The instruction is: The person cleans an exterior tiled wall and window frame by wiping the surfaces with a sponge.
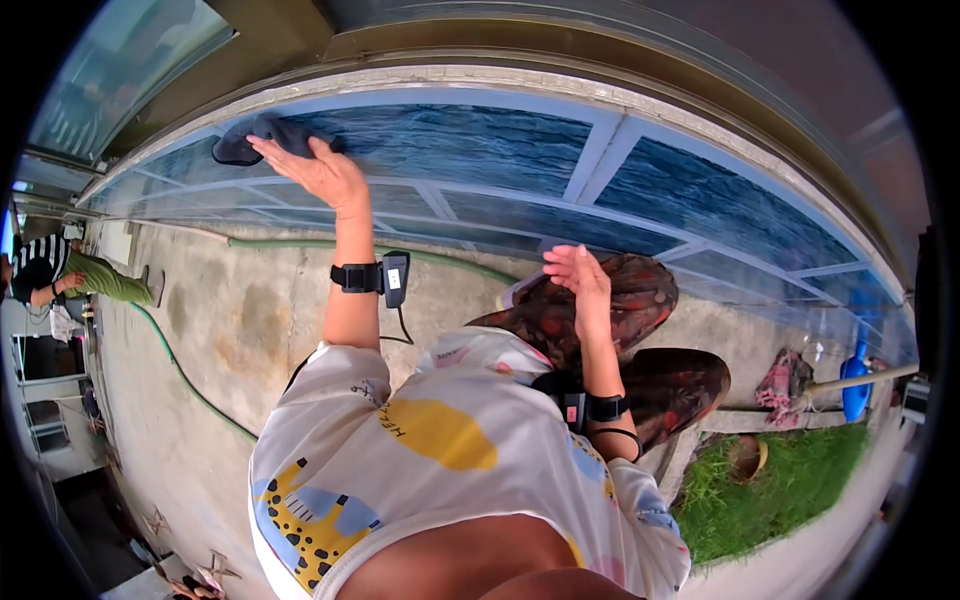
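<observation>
Head view, left hand [325, 178], fingers outstretched, on dark cloth [272, 128] against blue panel [460, 150], right hand [586, 281] raised, grip loosely spread.

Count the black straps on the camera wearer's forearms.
2. One black strap sits on the forearm behind the left hand, which is on the dark cloth; the other strap sits behind the raised right hand. I see no sign of hidden ones.
</observation>
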Available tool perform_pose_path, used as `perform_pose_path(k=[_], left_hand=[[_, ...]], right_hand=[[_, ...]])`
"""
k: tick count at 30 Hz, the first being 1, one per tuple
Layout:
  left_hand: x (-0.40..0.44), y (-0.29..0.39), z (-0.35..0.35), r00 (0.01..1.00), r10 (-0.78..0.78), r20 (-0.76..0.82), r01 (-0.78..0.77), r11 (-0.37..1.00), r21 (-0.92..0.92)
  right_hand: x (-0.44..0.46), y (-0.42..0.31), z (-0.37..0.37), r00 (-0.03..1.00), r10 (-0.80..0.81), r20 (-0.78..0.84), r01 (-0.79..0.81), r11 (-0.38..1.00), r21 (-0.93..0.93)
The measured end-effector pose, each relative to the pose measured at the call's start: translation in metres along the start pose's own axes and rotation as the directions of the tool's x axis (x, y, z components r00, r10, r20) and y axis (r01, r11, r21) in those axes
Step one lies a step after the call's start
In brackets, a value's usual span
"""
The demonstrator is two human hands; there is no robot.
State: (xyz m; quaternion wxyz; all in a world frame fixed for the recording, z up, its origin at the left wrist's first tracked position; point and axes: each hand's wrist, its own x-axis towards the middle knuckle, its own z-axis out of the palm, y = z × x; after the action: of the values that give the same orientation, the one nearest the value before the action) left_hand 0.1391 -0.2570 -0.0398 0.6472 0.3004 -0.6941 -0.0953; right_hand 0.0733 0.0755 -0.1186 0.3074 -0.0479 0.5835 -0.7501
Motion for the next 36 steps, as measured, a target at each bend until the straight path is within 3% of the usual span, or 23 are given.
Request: perform_pose_path(k=[2,3,6,9,13,15,17,18,19,20,21,22,23,24,26,29,31,33,34,35,36], left_hand=[[-0.020,0.057,0.017,0.971,0.236,-0.048,-0.240,0.932,-0.272],[-0.035,0.064,0.023,0.914,0.404,0.023,-0.395,0.902,-0.176],[-0.088,0.124,0.034,0.761,0.600,0.247,-0.570,0.800,-0.186],[-0.100,0.180,0.038,0.557,0.786,0.266,-0.730,0.617,-0.294],[-0.101,0.157,0.049,0.391,0.892,0.229,-0.792,0.452,-0.411],[-0.087,0.121,0.037,0.466,0.849,0.249,-0.765,0.528,-0.369],[-0.077,0.064,0.023,0.587,0.780,0.216,-0.781,0.616,-0.101],[-0.065,0.039,0.006,0.676,0.666,0.316,-0.702,0.712,0.002],[-0.054,0.017,-0.011,0.752,0.530,0.392,-0.608,0.787,0.104],[-0.048,-0.006,-0.014,0.872,0.394,0.290,-0.452,0.875,0.171],[-0.026,-0.018,-0.023,0.906,0.348,0.241,-0.393,0.903,0.175],[-0.019,-0.043,-0.025,0.970,0.151,0.191,-0.182,0.971,0.156],[-0.013,-0.065,-0.024,0.988,-0.054,0.145,0.036,0.992,0.122],[0.000,-0.071,-0.025,0.988,-0.052,0.145,0.034,0.992,0.121],[0.024,-0.070,-0.024,0.935,-0.345,0.080,0.349,0.937,-0.034],[-0.008,-0.065,-0.005,0.942,-0.335,0.034,0.337,0.933,-0.128],[-0.057,-0.032,0.005,0.954,-0.289,0.076,0.297,0.946,-0.131],[-0.095,0.020,0.006,0.971,-0.179,0.156,0.217,0.937,-0.273],[-0.123,0.024,0.008,0.975,-0.024,0.220,0.077,0.968,-0.238],[-0.143,0.023,0.006,0.914,0.231,0.333,-0.187,0.969,-0.159],[-0.159,0.037,0.008,0.909,0.294,0.295,-0.246,0.950,-0.191]], right_hand=[[-0.002,-0.002,-0.003,1.000,0.018,-0.014,-0.018,1.000,-0.009],[-0.002,-0.003,-0.005,0.999,0.010,-0.031,-0.010,1.000,-0.014],[-0.004,-0.003,-0.012,0.998,-0.030,-0.058,0.029,1.000,-0.012],[-0.006,-0.006,-0.012,0.994,-0.014,-0.105,0.010,0.999,-0.036],[-0.004,-0.009,-0.009,0.996,0.006,-0.084,-0.012,0.997,-0.072],[-0.001,-0.004,-0.007,0.997,-0.018,-0.079,0.011,0.996,-0.086],[0.001,0.003,-0.005,0.997,0.004,-0.082,-0.013,0.993,-0.114],[0.003,0.007,-0.004,0.997,0.028,-0.067,-0.035,0.993,-0.111],[0.004,0.010,-0.003,0.997,0.049,-0.066,-0.056,0.992,-0.109],[0.005,0.011,-0.001,0.997,0.052,-0.061,-0.059,0.993,-0.107],[0.006,0.012,0.001,0.998,0.062,-0.031,-0.065,0.992,-0.109],[0.006,0.012,0.003,0.997,0.071,-0.001,-0.070,0.991,-0.113],[0.006,0.011,0.003,0.998,0.070,0.000,-0.069,0.991,-0.113],[0.006,0.010,0.004,0.998,0.069,0.012,-0.067,0.989,-0.130],[0.005,0.010,0.003,0.998,0.065,0.015,-0.062,0.988,-0.141],[0.004,0.009,0.000,0.999,0.037,-0.023,-0.040,0.994,-0.106],[0.002,0.005,0.000,0.999,0.037,-0.033,-0.040,0.995,-0.093],[0.000,0.004,-0.001,0.999,0.037,-0.034,-0.040,0.993,-0.112],[-0.001,0.005,-0.001,0.999,0.033,-0.029,-0.036,0.991,-0.127],[-0.002,0.005,-0.001,0.999,0.036,-0.038,-0.041,0.991,-0.131],[-0.003,0.005,-0.001,0.999,0.038,-0.035,-0.043,0.989,-0.139]])
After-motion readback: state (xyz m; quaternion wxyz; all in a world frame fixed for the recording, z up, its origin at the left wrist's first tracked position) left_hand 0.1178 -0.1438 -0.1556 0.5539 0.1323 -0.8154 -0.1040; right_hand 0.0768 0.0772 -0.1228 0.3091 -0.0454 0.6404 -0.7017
